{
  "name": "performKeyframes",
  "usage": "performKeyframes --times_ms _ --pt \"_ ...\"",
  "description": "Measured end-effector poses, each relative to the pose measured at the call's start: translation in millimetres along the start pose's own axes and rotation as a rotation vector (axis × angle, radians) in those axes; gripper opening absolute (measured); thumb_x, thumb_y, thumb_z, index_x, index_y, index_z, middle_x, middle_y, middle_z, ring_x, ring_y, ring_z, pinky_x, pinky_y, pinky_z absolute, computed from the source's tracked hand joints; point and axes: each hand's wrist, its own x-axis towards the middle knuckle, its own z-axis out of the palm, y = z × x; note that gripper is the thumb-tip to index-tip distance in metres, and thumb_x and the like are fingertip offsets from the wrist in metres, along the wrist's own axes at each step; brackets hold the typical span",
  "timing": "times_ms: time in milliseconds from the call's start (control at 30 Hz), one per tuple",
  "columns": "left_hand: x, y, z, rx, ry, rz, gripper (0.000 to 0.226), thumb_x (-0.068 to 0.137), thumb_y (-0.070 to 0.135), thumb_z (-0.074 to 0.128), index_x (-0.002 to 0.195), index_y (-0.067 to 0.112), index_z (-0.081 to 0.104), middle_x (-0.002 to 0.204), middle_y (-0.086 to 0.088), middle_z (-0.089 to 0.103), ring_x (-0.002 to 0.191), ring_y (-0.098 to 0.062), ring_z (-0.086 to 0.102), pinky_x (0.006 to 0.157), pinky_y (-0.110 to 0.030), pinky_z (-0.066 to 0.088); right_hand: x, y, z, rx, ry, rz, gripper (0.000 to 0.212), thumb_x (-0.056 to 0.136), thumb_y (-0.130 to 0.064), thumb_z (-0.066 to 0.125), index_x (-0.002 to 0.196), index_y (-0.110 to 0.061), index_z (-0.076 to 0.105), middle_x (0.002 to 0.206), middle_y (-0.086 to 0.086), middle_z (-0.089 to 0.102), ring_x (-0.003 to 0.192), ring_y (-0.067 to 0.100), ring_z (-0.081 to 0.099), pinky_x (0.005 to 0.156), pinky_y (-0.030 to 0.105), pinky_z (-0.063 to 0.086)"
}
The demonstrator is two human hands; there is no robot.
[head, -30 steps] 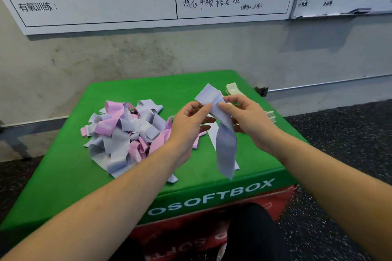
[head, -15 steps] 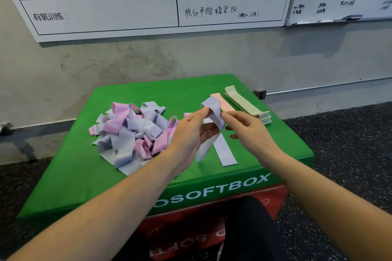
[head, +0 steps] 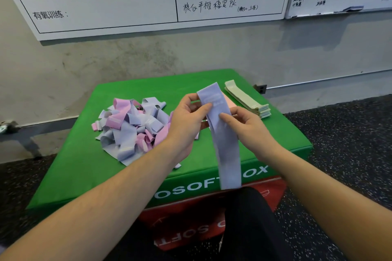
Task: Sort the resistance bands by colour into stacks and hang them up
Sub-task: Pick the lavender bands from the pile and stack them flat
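A lavender resistance band [head: 224,146] hangs flat in front of me, pinched near its top by my left hand [head: 188,121] and steadied along its right edge by my right hand [head: 248,125]. Its lower end dangles past the front edge of the green soft box [head: 84,161]. A jumbled pile of pink and lavender bands [head: 131,125] lies on the box to the left of my hands. At the box's far right corner sits a neat stack of pale green bands [head: 248,101]. A pink band [head: 228,101] shows partly behind the held one.
The green box rests on a red soft box [head: 273,190] on a dark speckled floor [head: 350,154]. A concrete wall with whiteboards [head: 106,6] stands just behind. A metal bracket [head: 19,131] juts out at the left, and a wall socket [head: 262,89] sits right of the box.
The lavender band was low over the box top half a second ago. Both hands have lifted it and let it hang straight down again.
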Motion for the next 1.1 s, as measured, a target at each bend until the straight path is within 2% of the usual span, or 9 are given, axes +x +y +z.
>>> performKeyframes --times_ms 67,233,367,467,633,700,867,1000,1100 --pt "3.0 -0.5 1.8 -0.020 0.003 -0.009 0.021 0.094 0.001 0.064 0.103 0.017 0.055 0.095 -0.007 0.074 0.084 -0.020 0.070 0.069 -0.034 0.058 -2.7 5.1 -0.3 0.053 -0.058 0.068 0.007 0.098 -0.023 0.061 0.095 -0.020 0.066 0.073 -0.006 0.068 0.072 0.011 0.062 0.068 0.036 0.052" --pt "19.1 1.0 4.5 -0.084 0.085 -0.044 0.029 0.094 0.003 0.065 0.109 0.018 0.045 0.094 -0.006 0.067 0.076 -0.015 0.066 0.055 -0.026 0.053 -9.2 24.4 -4.5 0.128 -0.169 0.227 0.004 0.098 -0.011 0.060 0.097 -0.012 0.064 0.081 0.004 0.071 0.073 0.014 0.067 0.063 0.029 0.057" --pt "36.5 -2.6 1.1 -0.116 0.096 -0.142 0.038 0.094 0.009 0.067 0.125 0.018 0.047 0.103 -0.007 0.070 0.079 -0.015 0.067 0.058 -0.024 0.054 -9.8 44.5 -10.0 0.019 -0.097 0.262 0.021 0.098 -0.032 0.060 0.090 -0.014 0.066 0.084 0.005 0.061 0.077 0.017 0.055 0.074 0.036 0.041" --pt "47.9 -9.8 1.0 -0.143 0.073 -0.226 0.018 0.095 0.012 0.065 0.112 0.018 0.062 0.089 0.000 0.073 0.075 -0.014 0.066 0.062 -0.024 0.054 -7.7 53.2 -11.8 -0.008 -0.063 0.285 0.034 0.100 -0.042 0.054 0.089 -0.011 0.062 0.081 0.006 0.052 0.075 0.017 0.048 0.074 0.036 0.034" --pt "77.1 -25.6 -1.7 -0.096 0.160 -0.268 0.005 0.095 0.014 0.066 0.097 0.019 0.065 0.089 -0.001 0.072 0.077 -0.015 0.064 0.061 -0.027 0.054 -4.2 71.4 -14.8 0.033 -0.075 0.330 0.006 0.099 -0.016 0.056 0.102 -0.019 0.060 0.085 0.005 0.065 0.074 0.017 0.057 0.069 0.033 0.044" --pt "90.4 -34.0 -5.1 -0.013 0.197 -0.268 0.006 0.095 0.016 0.066 0.101 0.018 0.064 0.098 -0.003 0.072 0.079 -0.017 0.064 0.056 -0.025 0.053 -2.0 81.8 -18.5 0.007 -0.091 0.334 0.019 0.097 -0.011 0.056 0.114 -0.022 0.056 0.087 0.011 0.071 0.070 0.020 0.061 0.066 0.036 0.047" --pt "121.1 -58.3 -12.2 0.169 0.219 -0.285 0.003 0.098 0.020 0.063 0.100 0.018 0.062 0.106 -0.006 0.071 0.081 -0.018 0.065 0.056 -0.025 0.053 1.3 105.9 -28.7 -0.180 0.009 0.240 0.028 0.098 -0.025 0.058 0.122 -0.034 0.049 0.057 0.001 0.040 0.046 0.014 0.033 0.048 0.031 0.027" --pt "145.5 -80.5 -8.9 0.168 0.206 -0.299 0.001 0.099 0.016 0.061 0.098 0.016 0.061 0.107 -0.010 0.069 0.081 -0.020 0.066 0.056 -0.024 0.054 6.9 116.1 -34.2 -0.211 0.044 0.267 0.026 0.095 -0.014 0.056 0.111 -0.030 0.045 0.076 0.003 0.049 0.048 0.014 0.038 0.044 0.026 0.032" --pt "166.1 -94.9 -6.1 0.213 0.205 -0.284 0.005 0.101 0.017 0.057 0.101 0.014 0.061 0.113 -0.012 0.062 0.089 -0.023 0.062 0.061 -0.025 0.056 12.5 123.0 -41.0 -0.246 -0.013 0.335 0.020 0.091 -0.006 0.057 0.101 -0.023 0.059 0.099 -0.005 0.063 0.055 0.014 0.049 0.048 0.021 0.039"
